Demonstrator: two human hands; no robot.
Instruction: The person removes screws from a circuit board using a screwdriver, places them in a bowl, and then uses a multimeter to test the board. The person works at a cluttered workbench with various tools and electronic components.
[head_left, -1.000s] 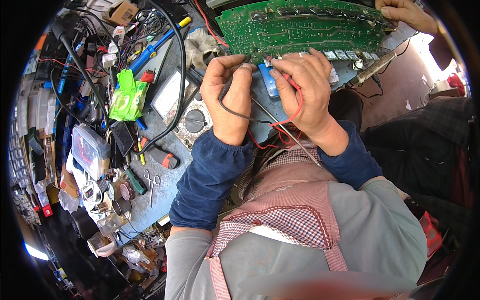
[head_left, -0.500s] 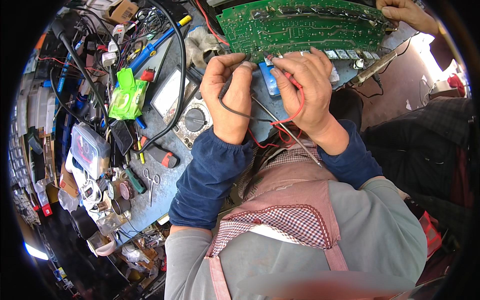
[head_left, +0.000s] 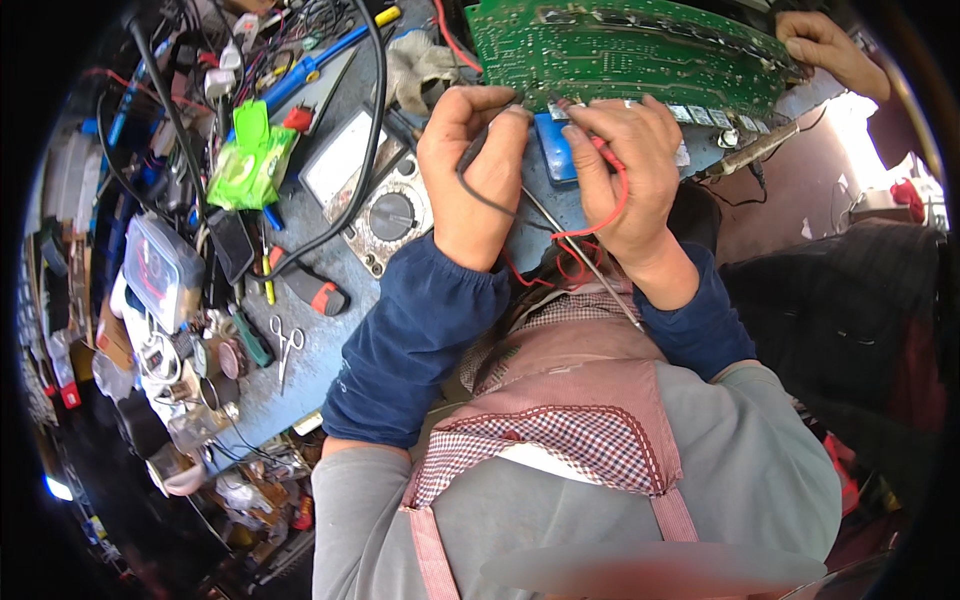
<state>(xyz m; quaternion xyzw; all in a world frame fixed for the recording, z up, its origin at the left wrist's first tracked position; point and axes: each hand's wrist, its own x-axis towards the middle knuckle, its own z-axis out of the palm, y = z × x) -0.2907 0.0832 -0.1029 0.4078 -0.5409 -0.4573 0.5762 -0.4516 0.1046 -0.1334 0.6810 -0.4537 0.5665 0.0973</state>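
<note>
My left hand (head_left: pixel 474 178) is closed on a black test probe (head_left: pixel 476 150), its cable looping below the fingers. In my right hand (head_left: pixel 636 172) is a red test probe (head_left: pixel 603 150), gripped like a pen. Both probe tips point at the near edge of a large green circuit board (head_left: pixel 620 60); exact contact is too small to make out. Another person's hand (head_left: pixel 830 52) holds the board's right end. Between my hands lies a blue block-like part (head_left: pixel 556 150) by the board. To the left, the analog multimeter (head_left: pixel 392 214) lies on the bench under a thick black cable.
A green wipes packet (head_left: pixel 250 165), scissor-like forceps (head_left: pixel 287 350), a red-and-black handled tool (head_left: pixel 318 292) and a clear plastic box (head_left: pixel 160 270) crowd the left bench (head_left: pixel 330 350). A cloth glove (head_left: pixel 418 72) lies behind the multimeter. A thin metal rod (head_left: pixel 585 258) slants below my hands.
The view has shifted a little, so bench items appear higher. My hands and the board appear slightly farther right, with both probes still held at the board's near edge.
</note>
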